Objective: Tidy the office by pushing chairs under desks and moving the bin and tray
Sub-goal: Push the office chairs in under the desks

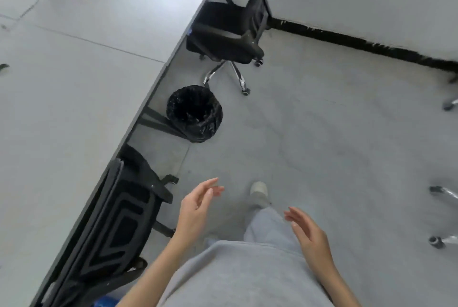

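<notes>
Two chairs and a bin line the long bench point(81, 88), which fills the left of the view. Nearest, at lower left, the near chair point(116, 227) sits tucked against the bench edge, its back facing the person. Further along, the bin point(194, 113), lined with a black bag, stands on the floor just beside the bench edge, between the two chairs. Beyond it the far chair point(230, 29) has its seat only partly under the bench, its chrome base still out on the floor. The tray is not in view.

Both hands are empty and relaxed, fingers loosely extended: the left hand point(198, 205) hangs near the tucked chair, the right hand point(309, 232) beside the grey trouser leg. The person appears to be walking toward the bin. To do this well, they would probably bend and grip the rim itself with both hands rather than the loose bag, keeping it upright and clear of the far chair's castors.
</notes>
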### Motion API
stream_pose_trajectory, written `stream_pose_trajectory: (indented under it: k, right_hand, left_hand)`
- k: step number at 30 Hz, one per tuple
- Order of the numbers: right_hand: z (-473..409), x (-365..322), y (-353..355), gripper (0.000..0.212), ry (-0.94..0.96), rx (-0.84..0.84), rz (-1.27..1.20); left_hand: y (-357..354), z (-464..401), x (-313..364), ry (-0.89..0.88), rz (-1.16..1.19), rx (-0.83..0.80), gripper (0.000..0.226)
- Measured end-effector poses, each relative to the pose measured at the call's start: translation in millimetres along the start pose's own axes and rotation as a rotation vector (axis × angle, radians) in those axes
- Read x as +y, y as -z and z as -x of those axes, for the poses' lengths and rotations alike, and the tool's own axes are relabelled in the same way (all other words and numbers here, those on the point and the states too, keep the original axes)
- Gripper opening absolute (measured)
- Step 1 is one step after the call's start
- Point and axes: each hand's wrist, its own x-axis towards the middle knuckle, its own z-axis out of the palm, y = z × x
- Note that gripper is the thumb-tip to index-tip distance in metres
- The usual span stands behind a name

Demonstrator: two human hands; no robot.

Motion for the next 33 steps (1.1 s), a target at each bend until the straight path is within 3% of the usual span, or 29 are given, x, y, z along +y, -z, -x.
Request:
stream_pose_trajectory:
  k: [4,7,16,23,33]
  right_hand:
    - [-30,14,51,0.034,-0.076,0.231,-0.146]
    - [-88,2,92,0.035,-0.083,0.270,-0.191]
    - [-273,-105,219,0.028,0.072,0.282,-0.227]
    - [-409,-130,294,0.027,0.041,0.307,-0.205]
    - [-554,-169,408,0.032,-0.083,0.315,-0.115]
  left_hand:
    - [-64,-79,50,-0.074,-0.057,-0.209,0.027]
    - [-117,-127,77,-0.094,-0.107,-0.288,0.022]
    - [-211,-225,125,-0.002,-0.181,-0.228,0.026]
    - [-300,-372,172,-0.012,-0.213,-0.216,0.030]
    - [-439,-597,337,-0.161,-0.159,-0.299,0.029]
